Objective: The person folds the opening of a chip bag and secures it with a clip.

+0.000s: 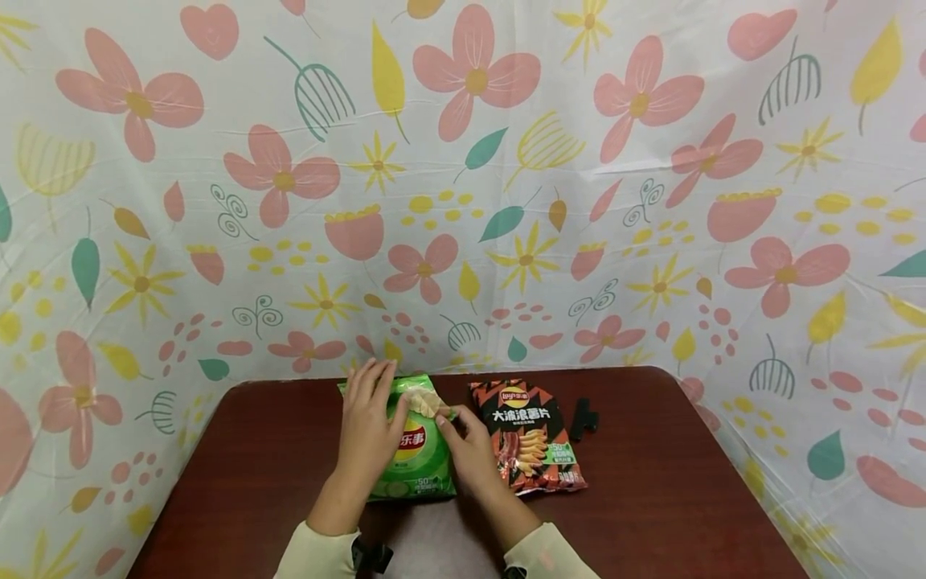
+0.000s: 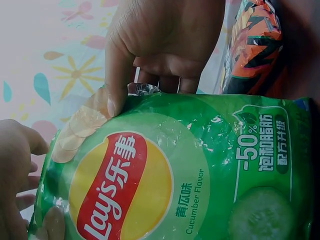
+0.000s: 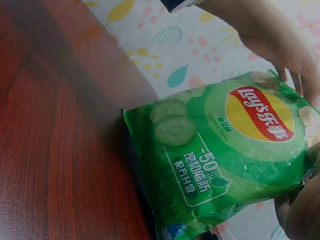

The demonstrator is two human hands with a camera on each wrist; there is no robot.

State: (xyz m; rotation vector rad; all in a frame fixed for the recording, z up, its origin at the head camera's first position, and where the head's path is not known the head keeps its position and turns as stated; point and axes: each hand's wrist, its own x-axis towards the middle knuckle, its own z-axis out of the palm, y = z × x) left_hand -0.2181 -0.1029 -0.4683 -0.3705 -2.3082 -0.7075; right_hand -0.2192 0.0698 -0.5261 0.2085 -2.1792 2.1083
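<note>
Two pale sleeves, two hands at one green bag, one orange-black bag

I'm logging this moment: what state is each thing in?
Green chip bag: gripped near its upper right corner; no opening visible.
Black-and-orange chip bag: lying face up on the table.
Left hand: fingers extended at the green bag's upper left.
Right hand: pinching the green bag.
Small black object: lying on the table.
Floral cloth: hanging behind the table.
</note>
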